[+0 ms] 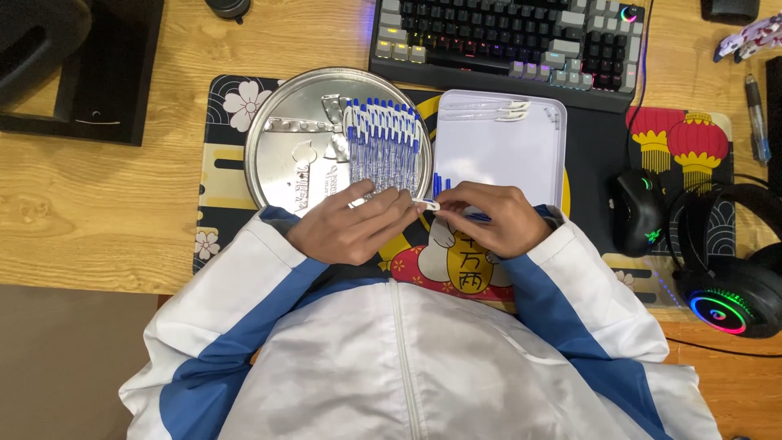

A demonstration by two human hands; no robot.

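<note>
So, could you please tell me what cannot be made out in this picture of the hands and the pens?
- Head view: the small white part pinched between the left hand and right hand is too small to identify.
- The short blue pieces on the white tray are partly hidden by the right hand.
- The flat items on the round metal plate are blurred by glare.
- The keyboard is cut off by the top edge.
</note>
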